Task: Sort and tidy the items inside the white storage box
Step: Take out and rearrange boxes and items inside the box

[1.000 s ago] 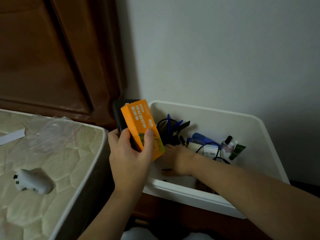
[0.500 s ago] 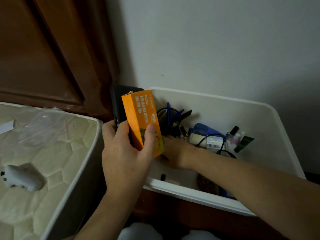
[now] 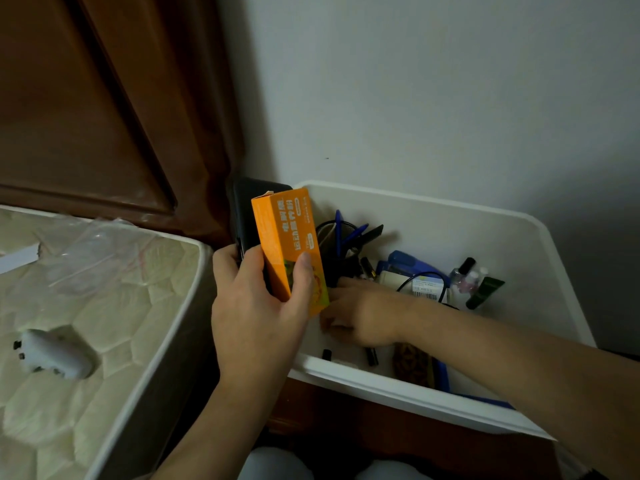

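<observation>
White storage box (image 3: 450, 216) against the wall, beside the bed (image 3: 104, 306), seemingly on a wooden stand. Cluttered inside: dark mesh pen cup (image 3: 337, 244) with blue pens at the back left, a blue stapler-like thing (image 3: 408, 265) just beside it, a black cable (image 3: 420, 280) looped over a labelled white item, small nail-polish bottles (image 3: 464, 273) and a dark green tube (image 3: 485, 292) toward the right wall. Near the front rim, loose small dark pieces (image 3: 370, 356) and a brown patterned object (image 3: 412, 365).

Left hand (image 3: 258, 306) raised over the box's left corner, fingers and thumb wrapped round an orange carton (image 3: 287, 251) and a black flat device (image 3: 249, 216) stacked behind it. Right hand (image 3: 353, 313) down inside the box, fingers partly hidden behind the carton; impossible to tell whether pinching anything or just groping the floor.

Risks, as judged from here: two things clamped in one hand (carton in front, device behind) likely to slide apart, with the black device slipping out and dropping. Right forearm lying close to the cable loop, so a careless withdrawal could snag it and drag the labelled item or topple the bottles. Pen cup just beside the knuckles, easy to knock over. Dim light, small dark bits easy to miss.
</observation>
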Demonstrator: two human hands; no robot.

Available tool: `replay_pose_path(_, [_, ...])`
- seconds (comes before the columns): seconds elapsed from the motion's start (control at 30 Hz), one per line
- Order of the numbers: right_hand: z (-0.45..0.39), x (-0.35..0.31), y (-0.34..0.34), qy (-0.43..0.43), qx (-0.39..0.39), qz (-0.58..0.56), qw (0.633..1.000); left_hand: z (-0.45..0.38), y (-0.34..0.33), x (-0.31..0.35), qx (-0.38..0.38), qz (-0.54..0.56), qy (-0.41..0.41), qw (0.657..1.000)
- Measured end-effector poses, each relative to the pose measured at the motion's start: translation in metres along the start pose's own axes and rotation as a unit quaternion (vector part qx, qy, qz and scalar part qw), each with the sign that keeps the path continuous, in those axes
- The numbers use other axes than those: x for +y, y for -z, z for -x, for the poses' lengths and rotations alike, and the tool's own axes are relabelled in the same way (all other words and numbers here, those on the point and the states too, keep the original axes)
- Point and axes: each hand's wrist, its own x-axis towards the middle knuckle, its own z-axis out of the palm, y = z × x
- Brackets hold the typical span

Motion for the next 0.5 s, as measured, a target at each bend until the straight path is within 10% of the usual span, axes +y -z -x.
replay_pose_path(0.2, [0.003, -0.037, 0.015, 0.030, -0.176, -0.057, 0.982, 0.001, -0.002, -0.002, -0.008, -0.009, 0.000, 1.000])
replay_pose_path(0.5, [0.031, -0.024, 0.020, -0.030, -0.220, -0.039, 0.974, 0.001, -0.004, -0.004, -0.015, -0.009, 0.000, 1.000])
